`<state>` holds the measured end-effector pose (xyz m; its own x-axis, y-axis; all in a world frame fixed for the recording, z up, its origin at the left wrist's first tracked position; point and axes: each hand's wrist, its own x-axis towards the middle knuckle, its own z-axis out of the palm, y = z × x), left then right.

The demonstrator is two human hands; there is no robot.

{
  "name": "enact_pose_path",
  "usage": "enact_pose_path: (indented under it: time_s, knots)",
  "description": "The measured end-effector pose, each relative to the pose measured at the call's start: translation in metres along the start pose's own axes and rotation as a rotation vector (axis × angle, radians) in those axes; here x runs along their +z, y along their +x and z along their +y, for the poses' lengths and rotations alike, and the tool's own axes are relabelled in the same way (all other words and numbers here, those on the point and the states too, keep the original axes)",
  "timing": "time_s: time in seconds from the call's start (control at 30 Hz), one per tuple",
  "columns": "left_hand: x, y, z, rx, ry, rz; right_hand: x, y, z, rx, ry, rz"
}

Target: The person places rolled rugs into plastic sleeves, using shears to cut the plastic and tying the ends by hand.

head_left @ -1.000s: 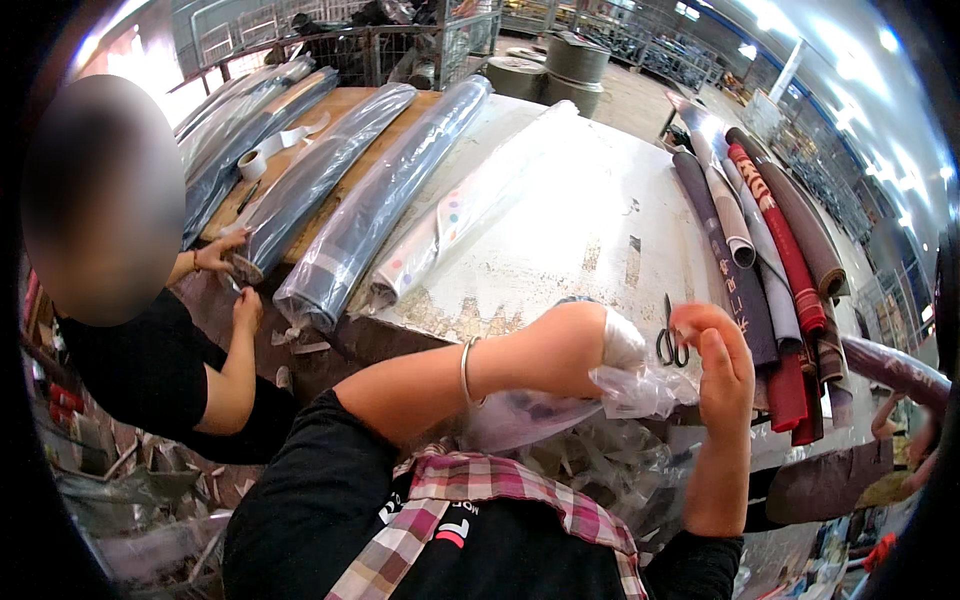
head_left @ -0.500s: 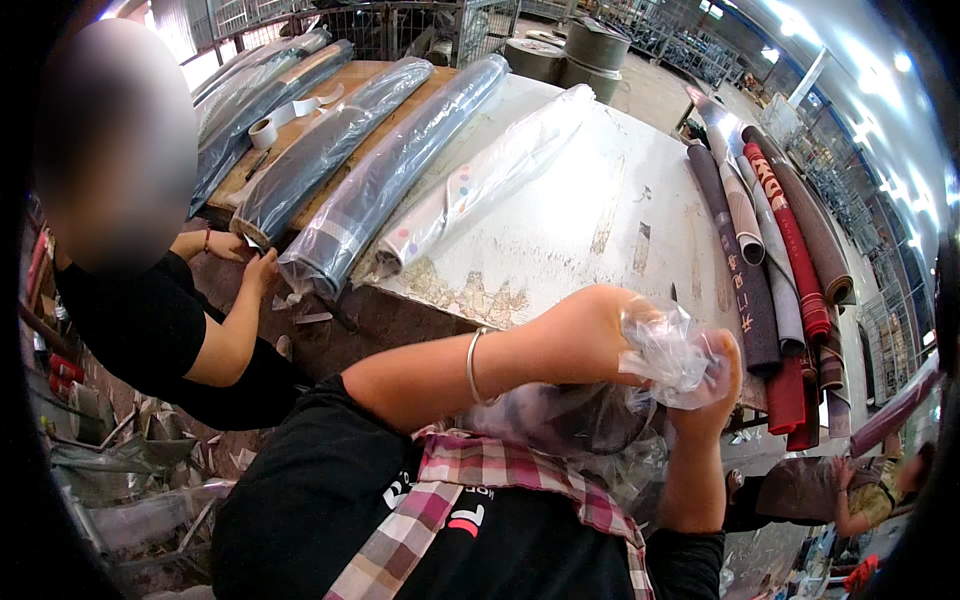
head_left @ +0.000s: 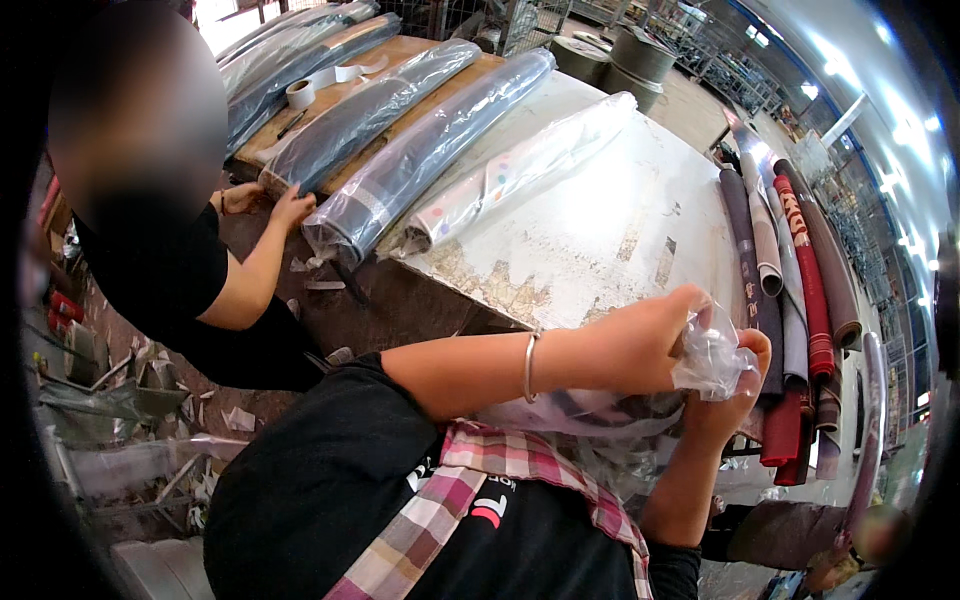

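A crumpled end of clear plastic film (head_left: 712, 362) is bunched between my hands at the front right corner of the white table. My left hand (head_left: 668, 335), its wrist in a silver bangle, grips the film from the left with its fingers bent round it. On the other side my right hand (head_left: 742, 385) also closes on the film, fingers curled and partly hidden by the plastic. Below my forearms more clear film covers something with dark and purplish parts (head_left: 590, 408); my left arm hides much of it.
Film-wrapped rolls (head_left: 440, 150) lie across the white table (head_left: 600, 225); a co-worker's hands (head_left: 285, 212) are at one roll's end. Tape (head_left: 300, 93) stands behind them. Unwrapped rolled mats (head_left: 805, 270) lie at the right. Another person (head_left: 850, 545) is at the lower right.
The view has turned, so the table appears higher and further right. Both my hands keep hold of the film, now slightly nearer the rolled mats. The person at lower right has shifted lower.
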<state>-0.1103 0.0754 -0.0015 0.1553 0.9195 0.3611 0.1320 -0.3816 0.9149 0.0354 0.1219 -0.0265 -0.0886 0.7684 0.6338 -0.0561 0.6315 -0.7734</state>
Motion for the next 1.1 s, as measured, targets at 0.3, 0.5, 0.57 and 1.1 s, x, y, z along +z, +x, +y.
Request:
enact_pose_path:
  time_s: [0.3,0.5,0.57,1.1]
  knots:
    - [0.010,0.009,-0.019,0.379,0.022,-0.027,-0.015,0.026,0.021,-0.146,-0.625,-0.186]
    - [0.009,0.034,-0.024,-0.111,-1.127,-0.130,-0.007,0.024,0.001,-0.868,-0.877,0.051]
    - [0.004,0.031,-0.021,-0.200,-1.081,-0.092,-0.003,0.028,-0.010,-0.978,-0.861,-0.157]
    - [0.002,0.017,-0.006,0.518,0.691,0.164,-0.023,0.026,-0.031,0.242,-0.290,-0.415]
